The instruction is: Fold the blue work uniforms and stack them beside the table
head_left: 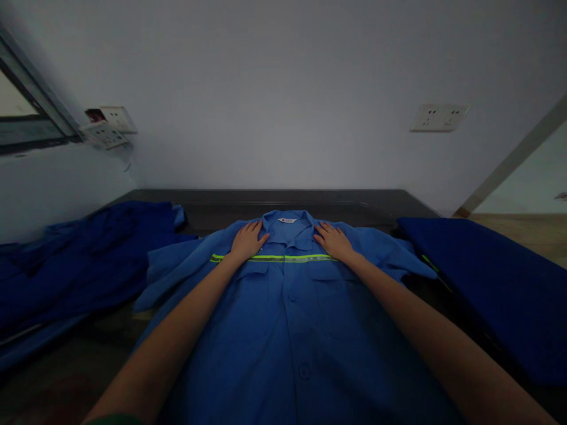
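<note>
A blue short-sleeved work shirt (274, 307) lies front side up on a dark table, its collar at the far end and its sleeves spread to both sides. A yellow-green and grey reflective stripe crosses the chest above two flap pockets. My left hand (247, 241) rests flat on the shirt just left of the collar, fingers spread. On the other side of the collar, my right hand (334, 239) lies flat too, with its fingers stretched out. The lower hem of the shirt is outside the view.
Darker blue garments (97, 260) lie in a loose heap at the left. A flat dark blue stack of cloth (496, 277) sits at the right. Behind the dark table (274, 198) rises a pale wall with sockets (439, 118); a window is at upper left.
</note>
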The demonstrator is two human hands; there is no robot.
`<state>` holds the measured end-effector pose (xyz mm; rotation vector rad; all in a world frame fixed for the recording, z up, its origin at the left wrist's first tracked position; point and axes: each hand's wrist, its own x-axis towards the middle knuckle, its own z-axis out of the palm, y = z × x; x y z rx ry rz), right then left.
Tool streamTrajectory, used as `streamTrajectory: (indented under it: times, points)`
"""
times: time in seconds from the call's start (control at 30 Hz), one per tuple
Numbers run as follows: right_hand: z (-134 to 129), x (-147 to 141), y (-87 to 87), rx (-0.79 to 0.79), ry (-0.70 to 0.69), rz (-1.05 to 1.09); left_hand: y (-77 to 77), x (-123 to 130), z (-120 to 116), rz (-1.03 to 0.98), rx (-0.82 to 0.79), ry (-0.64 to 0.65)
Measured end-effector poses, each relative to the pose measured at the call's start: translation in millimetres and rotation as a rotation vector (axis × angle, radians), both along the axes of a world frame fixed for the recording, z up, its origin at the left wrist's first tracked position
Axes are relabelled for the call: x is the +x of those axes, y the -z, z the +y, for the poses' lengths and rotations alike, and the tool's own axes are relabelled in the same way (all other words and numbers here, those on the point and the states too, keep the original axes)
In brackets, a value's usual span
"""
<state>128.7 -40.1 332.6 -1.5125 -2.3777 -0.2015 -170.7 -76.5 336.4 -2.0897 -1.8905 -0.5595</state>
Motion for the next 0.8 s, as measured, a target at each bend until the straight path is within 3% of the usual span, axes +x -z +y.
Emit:
streamTrajectory:
  times: [0.17,0.37,0.5,0.6,0.7,0.8]
  points:
    - [-3.7,-5.9,-7.6,0.010,0.013,0.018,-2.9,1.9,7.3,-0.012,-0.065,-0.035]
    - [9.5,-25.6,-15.1,0.078,0.091,0.066,-10.3,8.5,14.6,-0.059,-0.072,-0.134]
    - [17.8,-31.5,-11.0,0.143,0.109,0.105,-7.1,9.0,20.2,-0.097,-0.026,-0.103]
    - [19.9,-30.5,-8.6,0.169,0.100,0.117,-10.8,5.5,20.3,-0.233,0.031,-0.018]
    - [17.4,-27.7,-11.7,0.243,0.094,0.154,-27.2,-17.1,5.5,-0.403,0.201,0.097]
    - [8.1,-30.2,-20.3,0.376,0.019,0.240,-48.6,-68.9,-29.9,-0.402,0.318,0.126]
